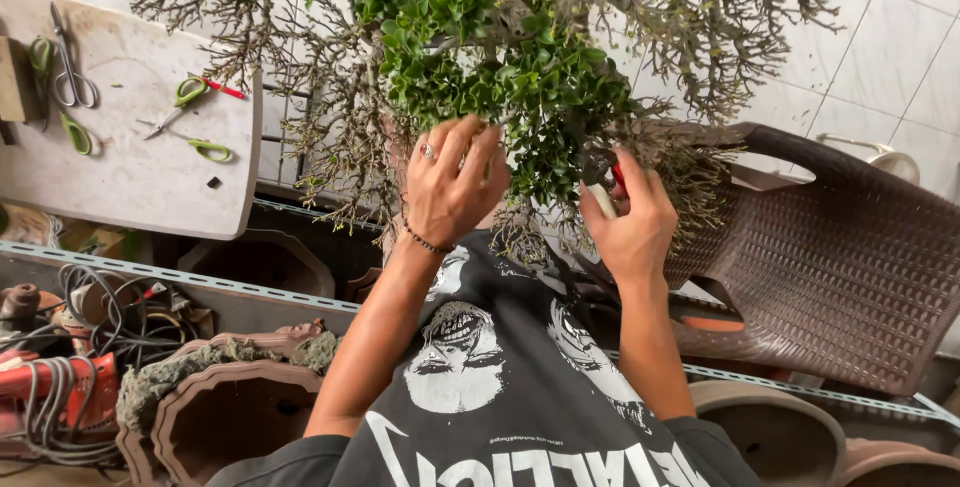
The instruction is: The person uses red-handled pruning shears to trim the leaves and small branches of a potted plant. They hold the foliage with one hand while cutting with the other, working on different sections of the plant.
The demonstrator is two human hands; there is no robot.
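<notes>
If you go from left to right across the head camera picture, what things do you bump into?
Green-handled scissors on the grey board → left hand in the small leafy tree → right hand holding a red-handled cutter → brown woven chair.

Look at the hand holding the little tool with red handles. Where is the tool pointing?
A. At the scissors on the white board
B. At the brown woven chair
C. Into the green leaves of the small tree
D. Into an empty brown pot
C: the right hand grips the red-handled cutter with its tip up among the small tree's green leaves, while the left hand touches the foliage beside it.

White tiled floor (900, 57), brown woven chair (840, 277)
</notes>
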